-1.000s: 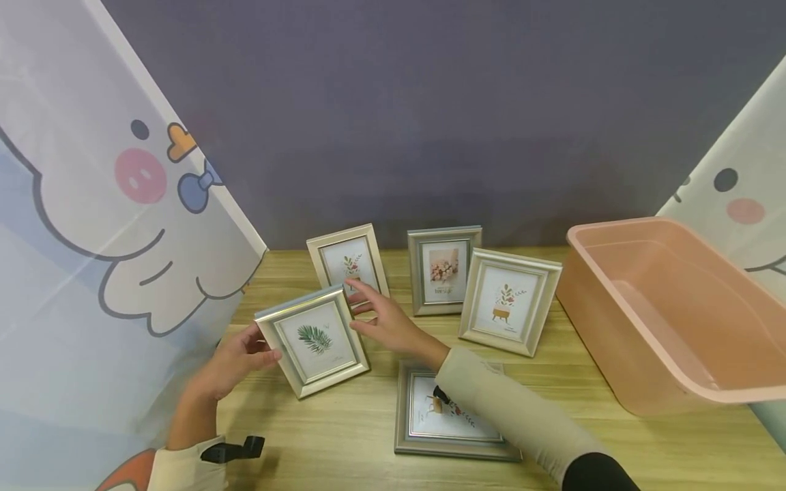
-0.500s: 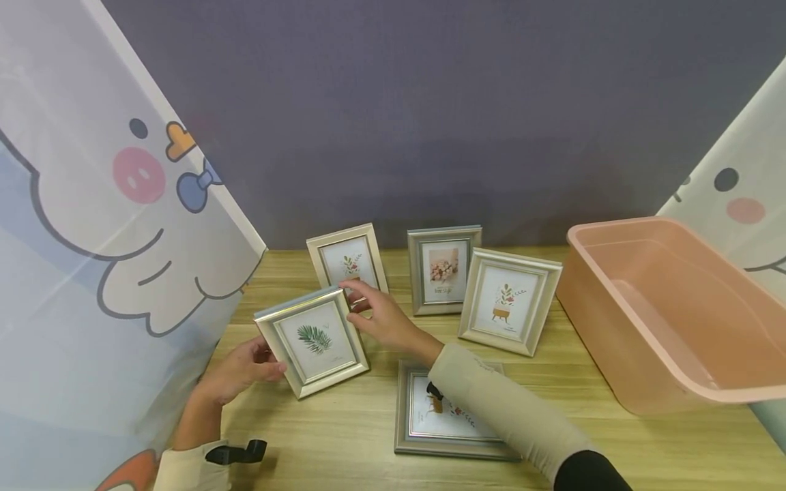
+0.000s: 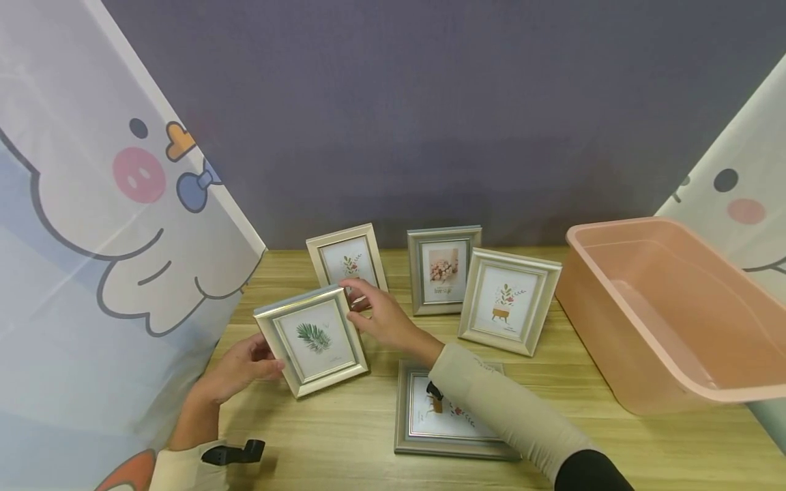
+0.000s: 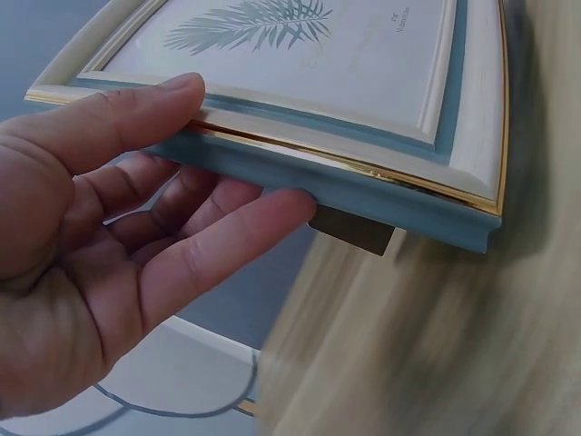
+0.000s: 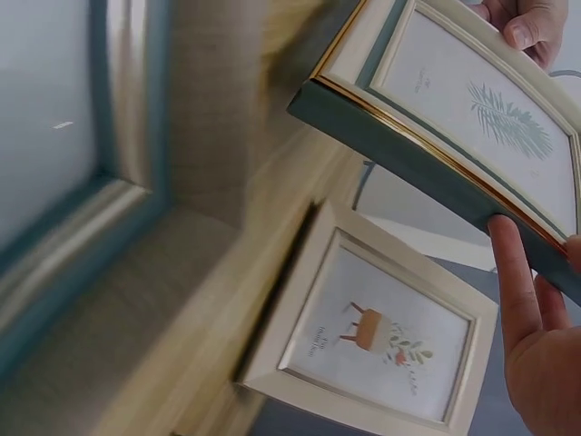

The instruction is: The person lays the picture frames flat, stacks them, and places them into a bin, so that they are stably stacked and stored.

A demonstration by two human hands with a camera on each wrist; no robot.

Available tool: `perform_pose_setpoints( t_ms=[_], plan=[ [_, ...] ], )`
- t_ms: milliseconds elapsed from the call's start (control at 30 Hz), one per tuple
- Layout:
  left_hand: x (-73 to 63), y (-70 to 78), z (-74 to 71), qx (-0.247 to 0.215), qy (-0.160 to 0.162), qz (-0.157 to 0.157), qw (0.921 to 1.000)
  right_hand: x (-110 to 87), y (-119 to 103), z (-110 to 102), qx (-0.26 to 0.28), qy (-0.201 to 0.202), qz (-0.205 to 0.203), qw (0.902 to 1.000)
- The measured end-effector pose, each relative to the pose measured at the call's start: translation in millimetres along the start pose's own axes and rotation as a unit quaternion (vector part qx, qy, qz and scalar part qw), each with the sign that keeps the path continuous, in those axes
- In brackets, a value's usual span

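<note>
A picture frame with a green palm leaf print (image 3: 316,341) stands tilted on the wooden table, its gold-lined border towards me. My left hand (image 3: 239,368) grips its left edge; in the left wrist view the thumb (image 4: 168,100) lies on the front border and the fingers reach under the side. My right hand (image 3: 383,317) holds the right edge near the top corner, with one fingertip against the teal side in the right wrist view. Right behind stands a cream picture frame (image 3: 376,262) with a plant print, partly hidden by the leaf frame and my right hand.
A grey-green picture frame (image 3: 417,273) and a champagne-coloured one (image 3: 534,310) stand at the back. Another frame (image 3: 402,409) lies flat under my right forearm. A pink plastic bin (image 3: 589,320) stands at the right. A dark wall rises behind the table.
My right hand's fingers have closed in on the leaf frame's upper right edge. My left hand has shifted slightly along the left side. The frames have hardly moved.
</note>
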State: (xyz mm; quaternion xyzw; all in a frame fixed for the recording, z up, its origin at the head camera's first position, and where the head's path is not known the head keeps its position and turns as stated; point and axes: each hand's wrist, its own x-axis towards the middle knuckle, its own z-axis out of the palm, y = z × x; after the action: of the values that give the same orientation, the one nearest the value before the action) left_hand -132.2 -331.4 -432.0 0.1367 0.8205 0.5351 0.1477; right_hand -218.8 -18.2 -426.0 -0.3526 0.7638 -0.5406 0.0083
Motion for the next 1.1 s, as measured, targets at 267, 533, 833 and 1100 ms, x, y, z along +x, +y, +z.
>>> perform_pose_setpoints(
  t_ms=[267, 533, 833, 1100],
  plan=[
    [0.8, 17.6, -0.4, 0.039, 0.039, -0.005, 0.9985, -1.3, -7.5, -9.1, 0.034, 0.001, -0.002, 0.9994],
    [5.8, 39.9, 6.0, 0.069, 0.109, -0.008, 0.9916, -10.5, -8.3, -17.3, 0.116, 0.024, 0.027, 0.9926],
    [19.6, 66.8, 15.2, 0.138, 0.173, -0.004, 0.9751, -26.1, -6.7, -30.8, 0.161, 0.063, 0.044, 0.9839],
    [32.1, 87.1, 30.0, 0.231, 0.209, 0.026, 0.9499, -42.5, 1.9, -46.7, 0.147, 0.089, 0.033, 0.9846]
  ],
)
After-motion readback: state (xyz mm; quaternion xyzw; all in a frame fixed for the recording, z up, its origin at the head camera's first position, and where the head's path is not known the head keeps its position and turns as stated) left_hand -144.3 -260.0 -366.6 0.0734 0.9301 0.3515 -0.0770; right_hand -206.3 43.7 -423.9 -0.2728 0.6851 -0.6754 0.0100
